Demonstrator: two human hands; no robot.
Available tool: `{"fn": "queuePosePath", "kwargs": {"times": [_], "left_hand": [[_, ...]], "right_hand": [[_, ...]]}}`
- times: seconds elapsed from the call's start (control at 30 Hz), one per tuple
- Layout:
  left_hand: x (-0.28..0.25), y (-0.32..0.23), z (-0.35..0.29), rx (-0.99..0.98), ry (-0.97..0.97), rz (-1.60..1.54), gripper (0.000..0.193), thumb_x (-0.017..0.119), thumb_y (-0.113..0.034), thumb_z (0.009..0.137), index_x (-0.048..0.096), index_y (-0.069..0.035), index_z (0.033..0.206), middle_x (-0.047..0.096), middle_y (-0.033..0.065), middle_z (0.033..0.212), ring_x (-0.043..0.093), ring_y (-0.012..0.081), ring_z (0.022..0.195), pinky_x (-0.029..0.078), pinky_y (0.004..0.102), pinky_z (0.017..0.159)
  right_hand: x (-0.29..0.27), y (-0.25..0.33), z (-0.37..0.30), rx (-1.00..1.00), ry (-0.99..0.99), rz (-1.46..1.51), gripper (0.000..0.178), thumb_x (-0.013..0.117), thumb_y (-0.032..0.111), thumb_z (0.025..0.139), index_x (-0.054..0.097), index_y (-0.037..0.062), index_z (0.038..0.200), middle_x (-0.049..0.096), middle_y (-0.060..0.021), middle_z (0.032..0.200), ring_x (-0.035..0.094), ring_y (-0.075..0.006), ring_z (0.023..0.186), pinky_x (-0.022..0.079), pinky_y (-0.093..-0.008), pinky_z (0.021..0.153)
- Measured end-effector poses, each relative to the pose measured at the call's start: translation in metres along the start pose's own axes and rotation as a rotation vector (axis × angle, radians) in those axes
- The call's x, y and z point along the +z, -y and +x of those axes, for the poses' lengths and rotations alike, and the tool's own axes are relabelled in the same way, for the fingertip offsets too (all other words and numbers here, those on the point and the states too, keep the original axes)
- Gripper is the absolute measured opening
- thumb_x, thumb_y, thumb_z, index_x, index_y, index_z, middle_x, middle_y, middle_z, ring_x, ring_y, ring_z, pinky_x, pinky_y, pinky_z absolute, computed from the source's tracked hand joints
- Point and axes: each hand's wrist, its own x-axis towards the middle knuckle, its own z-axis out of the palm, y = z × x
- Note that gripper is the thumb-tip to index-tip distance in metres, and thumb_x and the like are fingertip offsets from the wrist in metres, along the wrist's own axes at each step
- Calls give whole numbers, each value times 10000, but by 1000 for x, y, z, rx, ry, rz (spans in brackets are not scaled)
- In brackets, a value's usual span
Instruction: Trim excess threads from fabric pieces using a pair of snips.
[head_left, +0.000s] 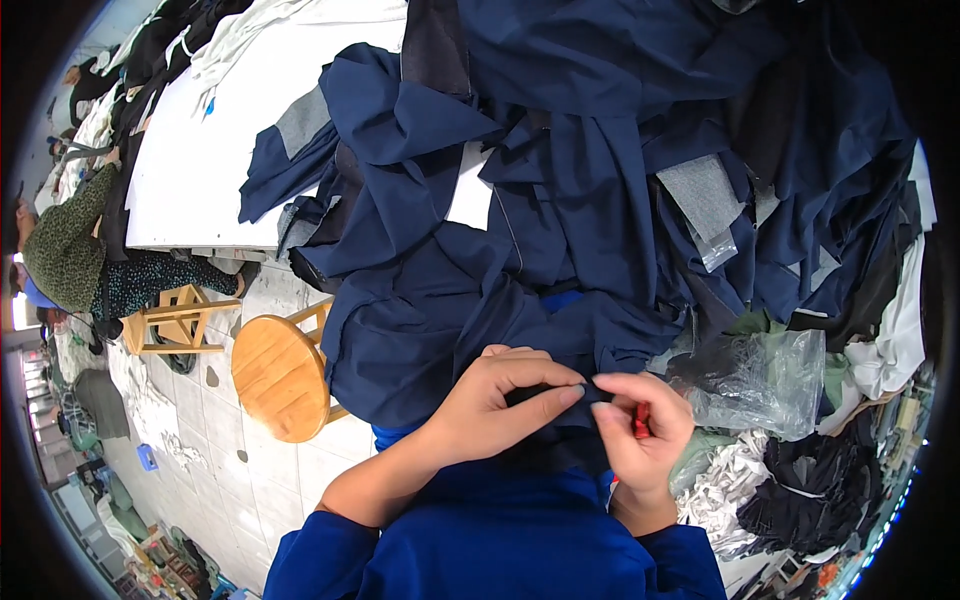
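Observation:
Navy fabric (420, 325) lies in loose folds over the white table and spills down onto my lap. My left hand (495, 405) is closed in a pinch, thumb and forefinger meeting on a dark edge of this cloth. Just to its right, my right hand (648, 430) is curled, thumb and forefinger close to the left fingertips. A small red object (641, 420) sits inside the right hand's fingers; most of it is hidden, so its kind cannot be told. Grey patches (702, 195) show on some of the navy pieces.
A round wooden stool (280, 380) and a second stool (175, 320) stand on the tiled floor at left. The white table (240, 150) is at the back. A clear plastic bag (765, 385) and heaps of white scraps (730, 490) lie at right. A person (70, 240) sits far left.

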Motion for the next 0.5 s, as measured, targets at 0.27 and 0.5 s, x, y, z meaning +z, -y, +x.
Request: {"fn": "queuePosePath", "kwargs": {"times": [0.27, 0.5], "left_hand": [[4, 0, 0, 78, 19, 84, 120, 624, -103, 841, 662, -1, 891, 595, 52, 679, 540, 132, 620, 354, 256, 596], [4, 3, -1, -17, -113, -110, 142, 621, -85, 848, 658, 38, 910, 610, 66, 702, 554, 112, 635, 384, 235, 580]], "right_hand": [[4, -15, -4, 262, -290, 350, 162, 564, 31, 867, 556, -48, 1009, 528, 4, 751, 434, -28, 641, 332, -158, 578], [-1, -8, -10, 89, -66, 170, 378, 639, 39, 778, 547, -55, 1133, 576, -54, 847, 502, -73, 694, 403, -177, 663]]}}
